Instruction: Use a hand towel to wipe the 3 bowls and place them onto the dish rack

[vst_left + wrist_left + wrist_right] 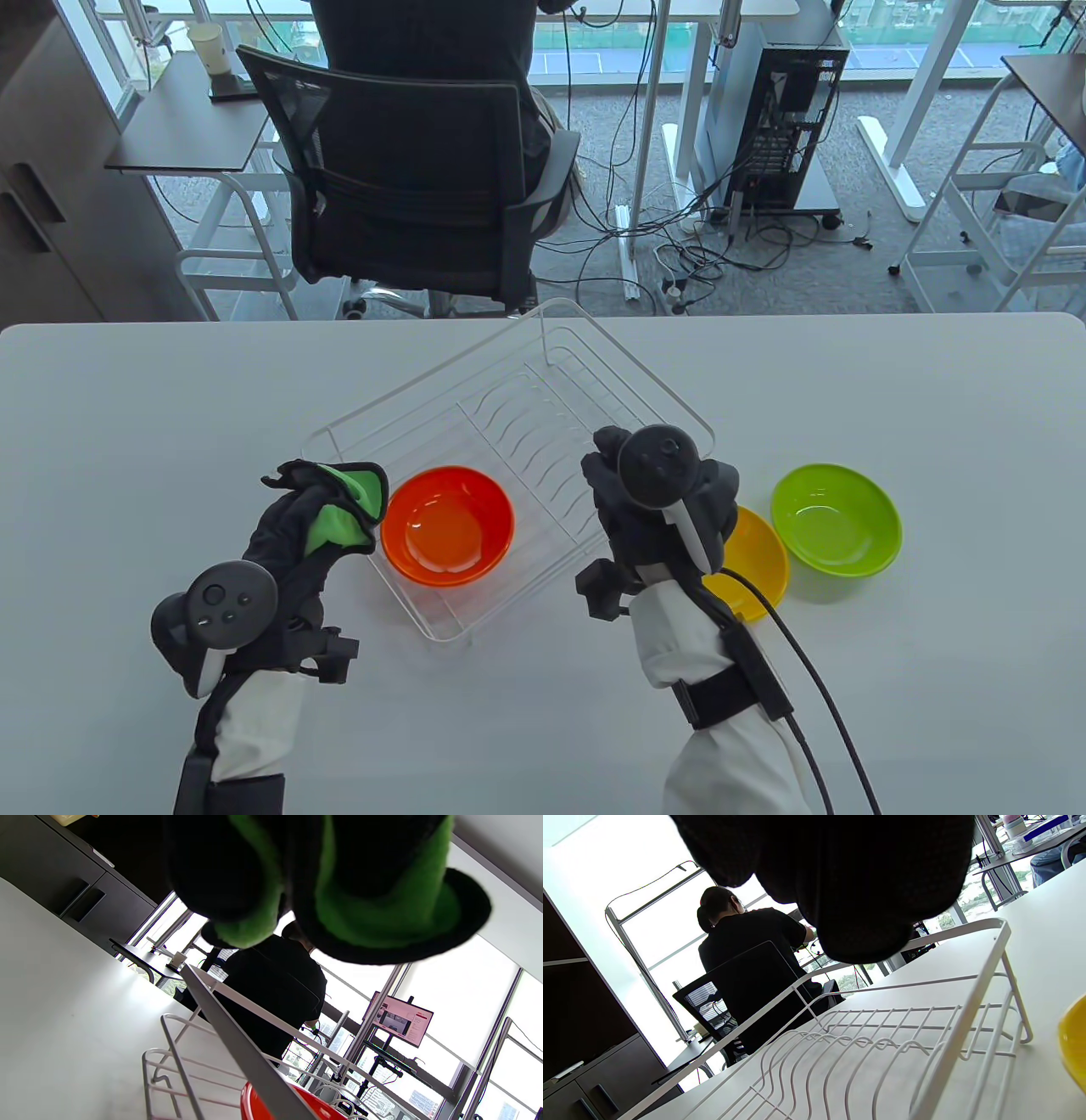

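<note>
A white wire dish rack (543, 340) sits mid-table, and a red-orange bowl (447, 526) lies in its near-left corner. Just left of that bowl my left hand (305, 518) grips a bunched green hand towel (344, 509) with a black edge. The towel (382, 912) fills the top of the left wrist view, above the rack wire (178, 1065) and the bowl's rim (314, 1107). My right hand (604, 475) hovers over the rack's right side with loosely curled fingers, holding nothing. It partly hides a yellow bowl (759, 552) on the table. A lime-green bowl (836, 519) stands right of the yellow one.
Beyond the table's far edge a person sits in a black office chair (407, 170) facing away. A computer tower (789, 119) and cables lie on the floor behind. In the right wrist view the rack's ribs (865, 1052) lie below my fingers, with the yellow bowl (1073, 1039) at the right edge.
</note>
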`<state>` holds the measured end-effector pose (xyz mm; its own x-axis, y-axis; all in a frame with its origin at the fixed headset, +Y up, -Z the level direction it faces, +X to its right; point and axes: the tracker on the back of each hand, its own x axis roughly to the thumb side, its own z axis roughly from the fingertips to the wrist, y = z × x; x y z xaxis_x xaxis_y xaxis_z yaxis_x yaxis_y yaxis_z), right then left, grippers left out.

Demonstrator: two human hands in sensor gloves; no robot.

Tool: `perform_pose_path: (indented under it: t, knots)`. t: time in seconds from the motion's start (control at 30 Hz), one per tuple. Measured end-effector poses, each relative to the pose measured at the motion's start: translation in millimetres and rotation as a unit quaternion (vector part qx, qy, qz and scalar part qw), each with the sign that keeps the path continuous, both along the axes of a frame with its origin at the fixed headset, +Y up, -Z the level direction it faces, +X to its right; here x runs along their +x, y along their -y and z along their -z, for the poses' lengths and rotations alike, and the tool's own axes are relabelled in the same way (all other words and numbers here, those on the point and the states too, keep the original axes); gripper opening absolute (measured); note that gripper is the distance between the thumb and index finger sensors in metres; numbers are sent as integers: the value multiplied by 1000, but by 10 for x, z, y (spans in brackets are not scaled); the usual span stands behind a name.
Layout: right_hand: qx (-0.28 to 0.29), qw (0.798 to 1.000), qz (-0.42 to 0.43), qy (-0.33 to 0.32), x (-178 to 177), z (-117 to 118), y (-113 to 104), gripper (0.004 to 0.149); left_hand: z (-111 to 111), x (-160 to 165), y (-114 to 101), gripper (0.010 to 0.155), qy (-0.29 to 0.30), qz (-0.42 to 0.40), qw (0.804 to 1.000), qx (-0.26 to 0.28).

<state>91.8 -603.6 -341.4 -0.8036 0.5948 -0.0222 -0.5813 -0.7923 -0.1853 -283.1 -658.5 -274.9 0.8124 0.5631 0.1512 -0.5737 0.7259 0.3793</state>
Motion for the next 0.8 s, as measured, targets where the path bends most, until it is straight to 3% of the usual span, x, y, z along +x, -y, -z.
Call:
perform_pose_path:
  t: [0.3,0.8]
  knots:
    - [1,999,-28,27,370,-166,258,51,0,9,14,52,5,0,1000,-2]
    - [-51,989,-76,118,903,-165,565,52,8,40,29,52,11,12,1000,-10]
